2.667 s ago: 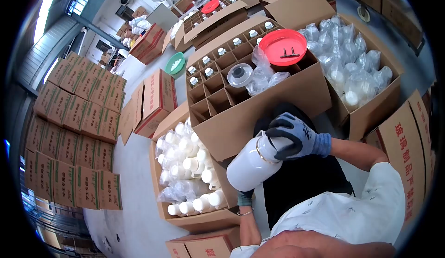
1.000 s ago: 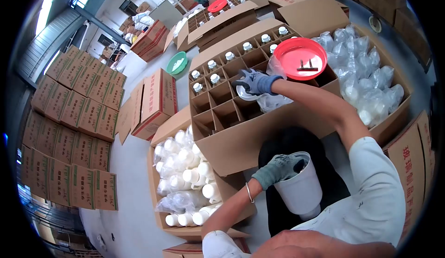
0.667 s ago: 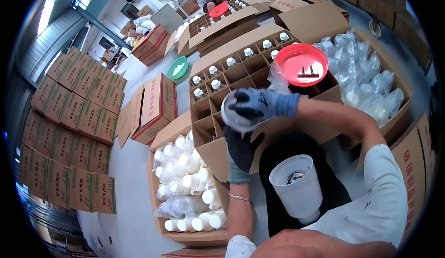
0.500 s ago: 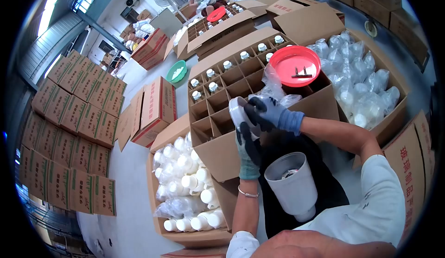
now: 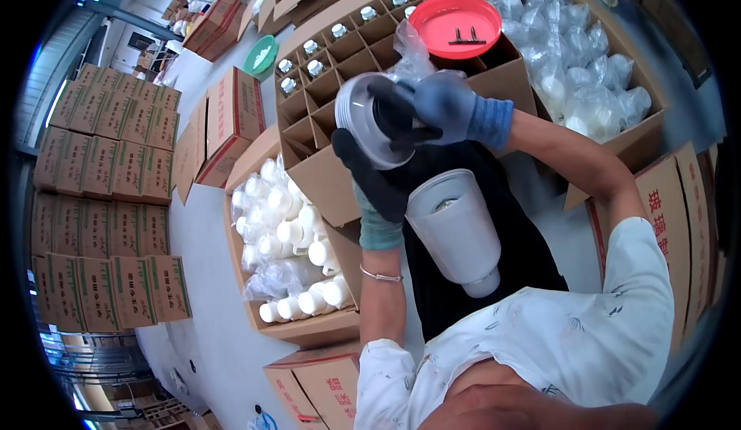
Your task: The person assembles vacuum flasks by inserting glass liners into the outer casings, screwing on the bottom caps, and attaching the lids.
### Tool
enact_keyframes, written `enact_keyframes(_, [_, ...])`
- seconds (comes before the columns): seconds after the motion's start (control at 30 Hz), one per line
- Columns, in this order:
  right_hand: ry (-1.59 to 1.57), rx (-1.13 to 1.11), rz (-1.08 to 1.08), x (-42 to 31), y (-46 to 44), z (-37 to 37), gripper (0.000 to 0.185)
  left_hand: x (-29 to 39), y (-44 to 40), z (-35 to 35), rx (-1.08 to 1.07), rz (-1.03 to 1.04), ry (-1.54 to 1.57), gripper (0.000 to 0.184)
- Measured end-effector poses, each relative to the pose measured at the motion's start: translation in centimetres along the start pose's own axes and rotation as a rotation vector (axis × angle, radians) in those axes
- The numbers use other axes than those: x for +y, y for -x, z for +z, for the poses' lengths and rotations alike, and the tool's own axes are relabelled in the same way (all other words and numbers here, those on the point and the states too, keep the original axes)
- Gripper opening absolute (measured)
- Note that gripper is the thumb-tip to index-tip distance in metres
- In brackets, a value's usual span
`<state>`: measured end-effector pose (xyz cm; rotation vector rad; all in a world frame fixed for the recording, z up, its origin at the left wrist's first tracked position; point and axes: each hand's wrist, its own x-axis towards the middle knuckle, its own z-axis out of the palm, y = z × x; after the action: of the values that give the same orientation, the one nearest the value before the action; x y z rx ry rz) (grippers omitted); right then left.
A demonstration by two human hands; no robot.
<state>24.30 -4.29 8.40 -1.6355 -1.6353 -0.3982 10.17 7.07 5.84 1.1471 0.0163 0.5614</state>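
Observation:
My left hand [image 5: 374,187], in a dark-palmed glove with a green cuff, is closed around the lower left rim of a round translucent lid [image 5: 356,117]. My right hand [image 5: 440,110], in a blue-grey glove, has its fingers on the dark centre of that lid; it is partly blurred. A white plastic container [image 5: 457,233] rests on my lap, its open mouth toward the hands and its narrow neck toward my body. Something shiny shows inside the mouth. Beyond the hands stands a divided carton [image 5: 332,191] holding bottles with white caps.
A red dish [image 5: 455,25] with small dark metal pieces sits on the divided carton. Bagged items fill a box [image 5: 571,67] at the right. White bottles lie in a box [image 5: 285,333] at the left. Farther left are a green basin [image 5: 261,57] and stacked cartons [image 5: 108,206].
The right hand left the container's area, and the hands now hold the lid together, brought from over the divided carton. The container stands on my lap with its mouth up. The view has tilted down.

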Motion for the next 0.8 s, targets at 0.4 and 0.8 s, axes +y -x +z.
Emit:
enact_keyframes(0.4, [-0.731,-0.499,0.526,10.5,12.6,4.9,0.032,0.3,-0.2,-4.4,-0.605,0.276,-1.016,0.056])
enact_keyframes(0.8, [-0.447,-0.384,0.312,-1.4,10.9,6.2,0.041,-1.8,4.1,-6.3,-0.853,-0.008,-0.872,0.079])
